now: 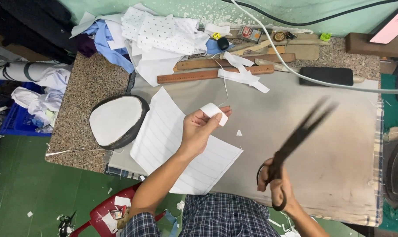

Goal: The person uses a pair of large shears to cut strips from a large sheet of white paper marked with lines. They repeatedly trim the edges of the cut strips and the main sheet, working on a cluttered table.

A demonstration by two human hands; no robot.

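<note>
My left hand (200,129) pinches a small folded strip of white fabric (215,112) above a white striped fabric piece (164,136) that lies on the padded table. My right hand (278,184) grips large black scissors (297,138) by the handles near the front edge. The blades are blurred and point up and to the right. A tiny white scrap (239,133) lies on the grey pad (330,145) between the hands.
An oval white pattern on a dark pad (117,120) sits at the left. Wooden rulers (214,73), white fabric strips (245,74), a pile of white and blue cloth (150,37), a black block (326,75) and a white cable (291,68) crowd the back. A red stool (104,210) stands below.
</note>
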